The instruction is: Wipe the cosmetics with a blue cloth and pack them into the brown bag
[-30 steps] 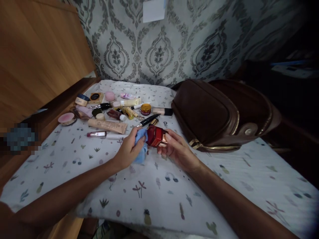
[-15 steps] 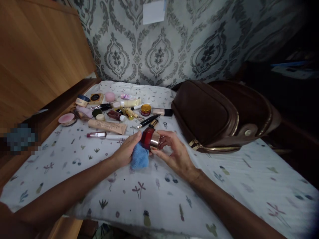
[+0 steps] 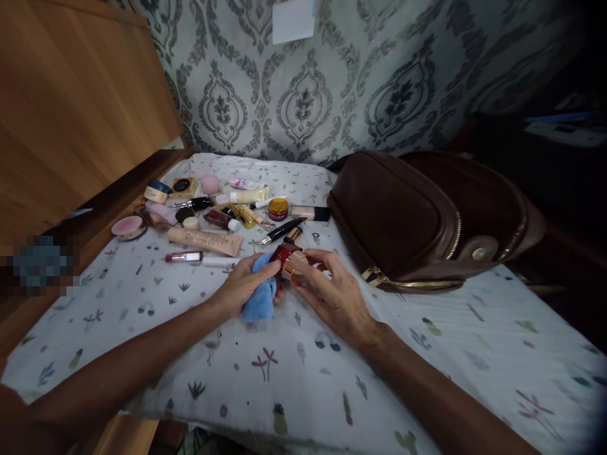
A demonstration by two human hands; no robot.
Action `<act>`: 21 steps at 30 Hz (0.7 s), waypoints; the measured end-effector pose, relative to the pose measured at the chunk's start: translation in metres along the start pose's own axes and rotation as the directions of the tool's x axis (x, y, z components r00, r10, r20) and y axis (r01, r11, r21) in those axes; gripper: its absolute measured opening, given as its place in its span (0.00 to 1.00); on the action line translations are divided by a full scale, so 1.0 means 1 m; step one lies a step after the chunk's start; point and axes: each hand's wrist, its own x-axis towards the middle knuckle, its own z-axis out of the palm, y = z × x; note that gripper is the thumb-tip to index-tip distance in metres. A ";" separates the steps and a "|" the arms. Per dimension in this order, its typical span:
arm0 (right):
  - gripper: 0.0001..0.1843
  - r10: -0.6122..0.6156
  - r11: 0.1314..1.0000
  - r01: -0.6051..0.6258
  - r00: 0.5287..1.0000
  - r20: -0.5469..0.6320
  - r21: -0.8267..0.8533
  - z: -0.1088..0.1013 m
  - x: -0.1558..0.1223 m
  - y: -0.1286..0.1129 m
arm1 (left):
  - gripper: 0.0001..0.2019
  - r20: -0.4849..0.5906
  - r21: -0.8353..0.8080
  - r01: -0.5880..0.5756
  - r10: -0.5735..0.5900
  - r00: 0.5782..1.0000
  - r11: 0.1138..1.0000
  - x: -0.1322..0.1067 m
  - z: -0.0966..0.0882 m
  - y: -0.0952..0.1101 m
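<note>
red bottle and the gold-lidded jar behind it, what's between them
Head view: a black cosmetic pencil and a black-and-gold tube lie between red bottle and jar.

A pixelated patch (image 3: 40,264) blurs the left edge; the right hand (image 3: 332,296) covers much of the red bottle (image 3: 283,253); the white paper (image 3: 293,19) is cut by the top edge.

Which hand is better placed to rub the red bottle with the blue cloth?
Left, probably: the left hand has the blue cloth pressed to the red bottle, while the right hand is busy holding that bottle.
</note>
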 end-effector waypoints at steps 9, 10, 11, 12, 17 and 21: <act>0.22 0.084 0.984 -0.094 0.994 0.066 0.153 -0.004 0.001 0.000 | 0.14 0.093 0.687 -0.489 0.602 0.793 0.538 -0.015 -0.006 0.008; 0.22 0.054 0.981 -0.067 0.996 0.077 0.181 -0.004 0.001 -0.001 | 0.15 0.166 0.711 -0.533 0.626 0.762 0.459 -0.015 -0.006 0.009; 0.21 0.017 0.976 -0.036 0.996 0.090 0.214 -0.004 0.001 -0.002 | 0.16 0.231 0.722 -0.567 0.633 0.739 0.397 -0.015 -0.007 0.010; 0.20 -0.022 0.967 -0.006 0.994 0.107 0.253 -0.004 0.001 -0.002 | 0.16 0.278 0.723 -0.589 0.628 0.726 0.361 -0.014 -0.008 0.011; 0.19 -0.148 0.919 0.061 0.969 0.198 0.388 -0.007 0.002 -0.007 | 0.23 0.203 0.640 -0.466 0.450 0.870 0.611 -0.005 -0.015 0.015; 0.21 -0.192 0.866 0.061 0.957 0.216 0.497 -0.008 0.002 -0.011 | 0.24 0.098 0.331 -0.101 0.072 0.993 0.938 0.003 -0.023 0.014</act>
